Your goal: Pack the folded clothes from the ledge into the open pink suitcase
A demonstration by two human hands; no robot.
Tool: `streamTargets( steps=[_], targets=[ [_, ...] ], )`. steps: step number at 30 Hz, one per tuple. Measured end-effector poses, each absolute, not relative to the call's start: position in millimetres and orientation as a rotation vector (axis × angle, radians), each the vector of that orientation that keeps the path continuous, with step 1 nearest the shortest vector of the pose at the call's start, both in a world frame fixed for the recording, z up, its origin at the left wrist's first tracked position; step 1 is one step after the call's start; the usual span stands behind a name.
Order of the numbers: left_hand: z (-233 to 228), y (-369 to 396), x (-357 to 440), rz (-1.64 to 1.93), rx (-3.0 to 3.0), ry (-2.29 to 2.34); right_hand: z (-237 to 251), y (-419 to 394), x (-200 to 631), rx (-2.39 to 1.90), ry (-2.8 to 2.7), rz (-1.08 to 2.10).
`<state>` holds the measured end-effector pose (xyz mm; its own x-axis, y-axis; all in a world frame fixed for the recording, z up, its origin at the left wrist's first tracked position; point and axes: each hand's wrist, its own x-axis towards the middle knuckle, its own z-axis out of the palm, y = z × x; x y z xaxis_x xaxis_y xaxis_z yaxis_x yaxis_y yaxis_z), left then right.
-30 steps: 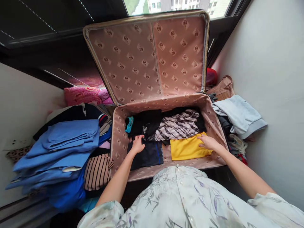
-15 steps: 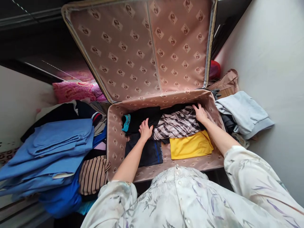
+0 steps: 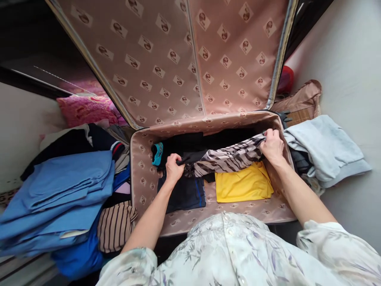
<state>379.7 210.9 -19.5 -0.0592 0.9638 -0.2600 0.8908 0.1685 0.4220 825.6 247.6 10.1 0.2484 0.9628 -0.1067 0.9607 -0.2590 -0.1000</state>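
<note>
At the far left a stack of folded blue cloths (image 3: 56, 194) lies beside the suitcase (image 3: 139, 167), and a brown striped garment (image 3: 114, 226) sits just under its corner, close to the suitcase wall. This stack looks soft and a little uneven, so a push from the elbow could make it slide.

Inside the suitcase, near the left wall, a small teal item (image 3: 157, 154) rests on dark clothing. The left hand (image 3: 173, 169) is just beside it, with its fingers closed on the left end of the black-and-white striped garment (image 3: 229, 158), or on the dark cloth at that end; which of the two cannot be told exactly. If the hand holds both layers, the dark clothing below may come up together and lose its fold. The folded dark garment (image 3: 184, 193) lies directly under this hand.

The striped garment stretches across the middle of the suitcase, raised a little over the yellow folded garment (image 3: 242, 184). Its hanging middle part could drag on the yellow one and disturb it.

The right hand (image 3: 272, 147) has its fingers clamped on the right end of the striped garment, touching the right wall of the suitcase. The raised lid (image 3: 184, 59) stands just above both hands, and it might fall if bumped. At the right, a pale grey garment (image 3: 324, 149) lies outside.
</note>
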Motion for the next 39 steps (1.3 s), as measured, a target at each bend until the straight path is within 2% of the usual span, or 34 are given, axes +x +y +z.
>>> streamTargets(
  steps=[3,5,8,11,16,24,28,32,37,39],
  targets=[
    [-12.1,218.6,385.8,0.22,1.691,2.171,12.0,252.0,805.4,-2.348,-1.873,0.097],
    [-18.1,221.9,401.1,0.176,1.801,2.135,-3.0,254.0,785.2,-2.266,-1.973,0.101],
    [-45.9,223.1,426.3,-0.031,2.022,1.86,-45.7,254.3,763.6,-2.278,-2.128,0.272],
    [-83.1,222.7,439.5,-0.275,1.981,1.743,-92.6,256.5,764.2,-2.424,-2.126,0.475],
    [-114.9,221.3,437.1,-0.313,1.962,1.745,-129.9,265.3,777.6,-2.494,-2.035,0.489],
    [-99.7,237.2,431.1,-0.385,1.885,1.615,-128.0,278.3,786.5,-2.501,-2.013,0.716],
    [-78.0,204.3,434.8,-0.196,2.027,1.732,-109.0,278.6,796.8,-2.446,-2.093,0.807],
    [-69.8,149.3,429.9,-0.184,2.108,1.601,-83.3,236.0,798.7,-2.208,-2.2,0.499],
    [-72.2,146.4,419.3,-0.227,2.007,1.642,-72.5,177.4,800.7,-2.006,-2.434,0.768],
    [-69.7,162.9,420.0,-0.188,1.984,1.68,-70.0,171.1,799.9,-1.992,-2.433,0.754]
  ],
)
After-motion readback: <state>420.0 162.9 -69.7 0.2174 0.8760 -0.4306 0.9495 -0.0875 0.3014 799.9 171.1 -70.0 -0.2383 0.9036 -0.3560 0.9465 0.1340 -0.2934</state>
